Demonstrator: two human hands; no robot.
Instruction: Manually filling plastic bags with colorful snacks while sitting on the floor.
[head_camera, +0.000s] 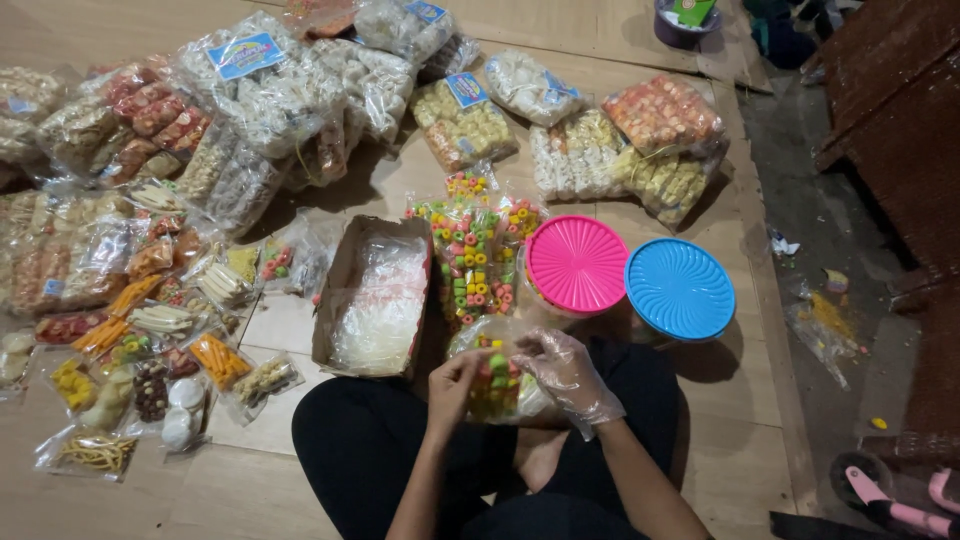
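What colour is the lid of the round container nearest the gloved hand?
Pink, with a ribbed sunburst pattern: the pink lid beside the right hand, clearest in the head view.

Person seated on the floor (760, 420), legs crossed at the near edge. Both hands meet over the lap: left hand (455, 385) and gloved right hand (565, 370) on a small snack bag (500, 385) between them. Just beyond the hands, two lidded tubs side by side, touching: one (577, 264) left, the other (680, 288) right. Left of the tubs, a pile of ring-snack packets (470, 255); left of that, an open cardboard box (375, 295) with plastic bags in it. Small snack packets (150, 350) spread far left. Large snack bags (280, 100) heaped behind.
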